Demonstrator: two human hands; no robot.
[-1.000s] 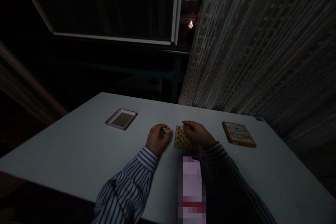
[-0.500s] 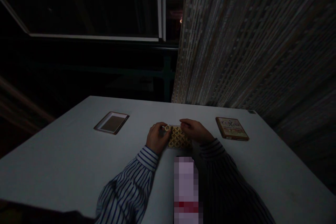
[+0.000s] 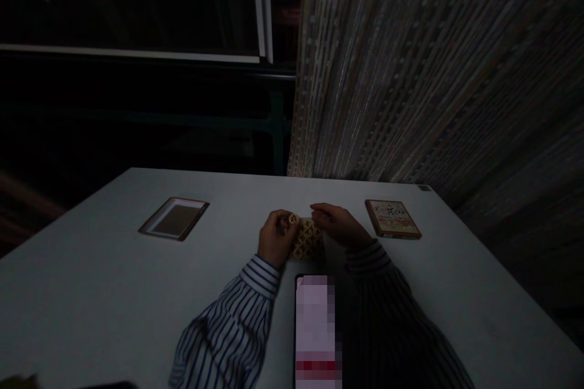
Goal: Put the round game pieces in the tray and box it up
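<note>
Between my hands lies a compact block of round, yellowish Chinese chess pieces (image 3: pixel 308 239) with dark characters, packed in rows. My left hand (image 3: pixel 274 238) is at the left side of the block, thumb and fingers pinching one round Chinese chess piece (image 3: pixel 294 219), its marked face showing. At the block's upper right edge is my right hand (image 3: pixel 337 225), fingers curled in; whatever its fingertips hold, if anything, is too dark to make out. A phone (image 3: pixel 316 328) with a lit, pixelated screen lies just in front of the pieces.
On the white table (image 3: pixel 91 292), an open shallow box half (image 3: pixel 176 219) lies to the left. A flat box with a printed cover (image 3: pixel 393 219) lies to the right. Behind the table hangs a string curtain (image 3: pixel 387 73), and a dark window (image 3: pixel 137 6) is at the left.
My view has turned slightly to the right. The piece in my left hand is tilted more towards me, its face plainer. My right hand stays at the block's upper right.
</note>
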